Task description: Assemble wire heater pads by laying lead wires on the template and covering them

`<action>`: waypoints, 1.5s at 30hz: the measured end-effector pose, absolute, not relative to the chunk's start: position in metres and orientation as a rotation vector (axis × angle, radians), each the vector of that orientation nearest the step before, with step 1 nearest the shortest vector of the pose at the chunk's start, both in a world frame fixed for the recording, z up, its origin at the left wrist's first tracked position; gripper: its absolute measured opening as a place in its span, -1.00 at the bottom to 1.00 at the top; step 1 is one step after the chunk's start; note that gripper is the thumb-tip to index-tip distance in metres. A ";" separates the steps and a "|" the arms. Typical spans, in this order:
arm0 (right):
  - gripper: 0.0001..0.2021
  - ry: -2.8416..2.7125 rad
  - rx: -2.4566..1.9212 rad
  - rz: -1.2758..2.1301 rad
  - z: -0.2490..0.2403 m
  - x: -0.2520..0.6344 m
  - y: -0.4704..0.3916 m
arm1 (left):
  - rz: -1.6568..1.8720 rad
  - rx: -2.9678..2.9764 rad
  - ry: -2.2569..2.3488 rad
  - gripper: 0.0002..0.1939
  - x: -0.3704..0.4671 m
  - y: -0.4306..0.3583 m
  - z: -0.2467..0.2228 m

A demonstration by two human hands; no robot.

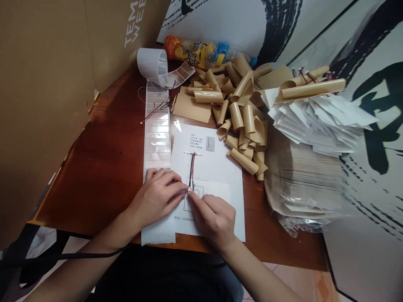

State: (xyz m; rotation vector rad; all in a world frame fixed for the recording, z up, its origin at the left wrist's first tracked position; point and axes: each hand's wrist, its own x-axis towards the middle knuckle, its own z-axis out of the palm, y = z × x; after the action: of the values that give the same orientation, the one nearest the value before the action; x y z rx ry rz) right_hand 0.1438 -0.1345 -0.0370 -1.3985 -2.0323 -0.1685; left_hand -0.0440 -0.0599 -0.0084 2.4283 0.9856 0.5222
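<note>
A short cable point(192, 170) of black and red wires lies on a printed white sheet point(217, 167). Its upper end sits at a clear strip point(193, 154) across the paper. The fingertips of my left hand point(160, 195) are drawn together at the cable's lower end, beside a tiny whitish piece. From the other side, my right hand point(217, 216) is curled, its index fingertip meeting the left fingers at that end. The tips partly hide what they grip. Under my left hand runs a long strip of clear labels point(157, 142).
Behind the sheet are a label roll point(153, 65), loose wires point(157, 110), flat brown paper pieces point(192, 105) and many curled ones point(241, 117). Bottles point(201, 52) lie at the back. A tall paper stack point(305, 180) stands right; a cardboard box point(47, 84) walls the left.
</note>
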 end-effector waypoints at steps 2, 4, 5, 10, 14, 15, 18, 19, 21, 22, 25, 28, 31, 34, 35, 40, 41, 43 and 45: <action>-0.78 -2.030 -1.398 -0.172 -0.036 0.143 -0.134 | 0.513 2.433 0.984 -0.82 -0.044 -0.060 -0.009; -0.78 -2.040 -1.402 -0.169 -0.036 0.143 -0.133 | 0.505 2.438 0.982 -0.80 -0.044 -0.060 -0.009; -0.78 -2.047 -1.406 -0.166 -0.036 0.143 -0.133 | 0.503 2.443 0.978 -0.79 -0.044 -0.060 -0.010; -0.78 -2.069 -1.409 -0.154 -0.035 0.144 -0.132 | 0.513 2.467 0.965 -0.78 -0.043 -0.061 -0.010; -0.78 -2.086 -1.403 -0.162 -0.033 0.144 -0.132 | 0.505 2.469 0.983 -0.78 -0.043 -0.061 -0.011; -0.79 -2.091 -1.404 -0.159 -0.033 0.144 -0.132 | 0.504 2.471 0.982 -0.78 -0.044 -0.061 -0.011; -0.78 -2.108 -1.425 -0.139 -0.033 0.144 -0.132 | 0.503 2.483 0.968 -0.77 -0.044 -0.061 -0.012; -0.78 -2.113 -1.428 -0.138 -0.034 0.145 -0.132 | 0.505 2.487 0.965 -0.77 -0.044 -0.061 -0.012; -0.78 -2.111 -1.429 -0.137 -0.034 0.145 -0.131 | 0.513 2.498 0.967 -0.77 -0.044 -0.062 -0.012; -0.78 -2.105 -1.432 -0.135 -0.034 0.144 -0.131 | 0.517 2.507 0.972 -0.77 -0.044 -0.062 -0.012; -0.82 -2.099 -1.442 -0.110 -0.031 0.143 -0.131 | 0.526 2.549 0.987 -0.76 -0.043 -0.062 -0.012; -0.83 -2.132 -1.423 -0.038 -0.026 0.141 -0.132 | 0.534 2.582 0.992 -0.76 -0.043 -0.063 -0.013; -0.80 -2.150 -1.399 0.030 -0.024 0.141 -0.133 | 0.544 2.606 0.985 -0.75 -0.044 -0.064 -0.014; -0.81 -2.127 -1.382 0.044 -0.023 0.142 -0.134 | 0.560 2.641 0.981 -0.74 -0.045 -0.065 -0.014; -0.81 -2.113 -1.376 0.044 -0.023 0.143 -0.135 | 0.571 2.650 0.978 -0.74 -0.045 -0.065 -0.014; -0.85 -2.035 -1.414 0.047 -0.024 0.143 -0.136 | 0.638 2.664 0.975 -0.76 -0.044 -0.065 -0.014; -0.85 -2.032 -1.424 0.049 -0.024 0.143 -0.135 | 0.648 2.661 0.974 -0.76 -0.044 -0.065 -0.014; -0.84 -2.038 -1.439 0.055 -0.024 0.143 -0.135 | 0.668 2.653 0.971 -0.78 -0.044 -0.066 -0.014; -0.83 -2.045 -1.447 0.064 -0.024 0.143 -0.134 | 0.694 2.647 0.967 -0.79 -0.044 -0.066 -0.014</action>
State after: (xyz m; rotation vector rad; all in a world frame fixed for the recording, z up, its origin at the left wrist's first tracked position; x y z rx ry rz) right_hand 0.1432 -0.1343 -0.0242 -1.4468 -2.0450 0.0635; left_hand -0.0445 -0.0664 -0.0139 2.6468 0.9665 0.6936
